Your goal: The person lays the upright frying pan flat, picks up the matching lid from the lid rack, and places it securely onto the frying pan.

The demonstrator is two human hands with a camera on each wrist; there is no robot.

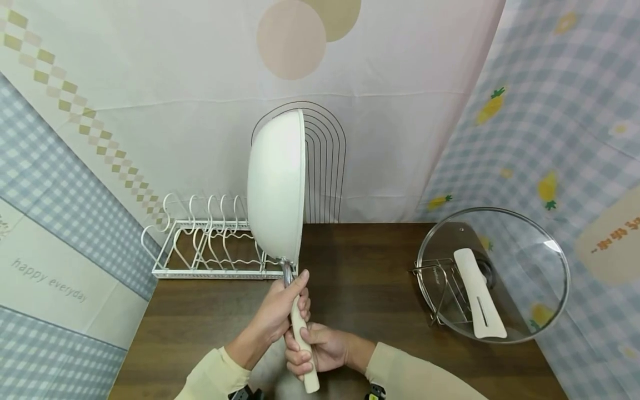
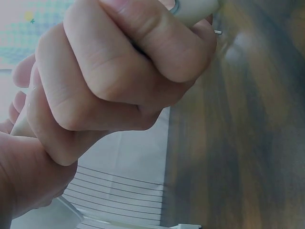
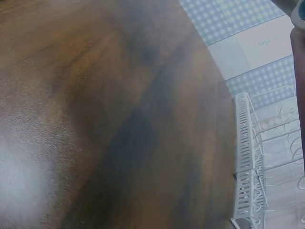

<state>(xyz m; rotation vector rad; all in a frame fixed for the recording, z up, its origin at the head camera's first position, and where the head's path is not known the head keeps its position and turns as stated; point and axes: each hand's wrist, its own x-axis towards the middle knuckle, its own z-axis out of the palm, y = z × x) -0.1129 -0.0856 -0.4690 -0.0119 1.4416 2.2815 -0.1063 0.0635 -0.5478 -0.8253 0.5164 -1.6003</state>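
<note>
A deep white pan (image 1: 276,183) is held up on edge above the table, its wall facing left and its rim to the right. My left hand (image 1: 280,308) grips the upper part of its cream handle (image 1: 297,319), just under the metal neck, with the thumb pointing up along it. Lower down, my right hand (image 1: 322,349) is wrapped round the same handle, whose end sticks out below. Curled fingers (image 2: 100,71) fill much of the left wrist view. In the right wrist view only a sliver of hand and the handle's tip (image 3: 299,16) show at the edge.
A white wire rack (image 1: 215,274) stands at the back left of the brown wooden table (image 1: 360,278), partly behind the pan. On the right, a glass lid (image 1: 530,278) with a cream handle (image 1: 477,294) leans upright in a wire stand (image 1: 440,294). Patterned cloths hang around the table.
</note>
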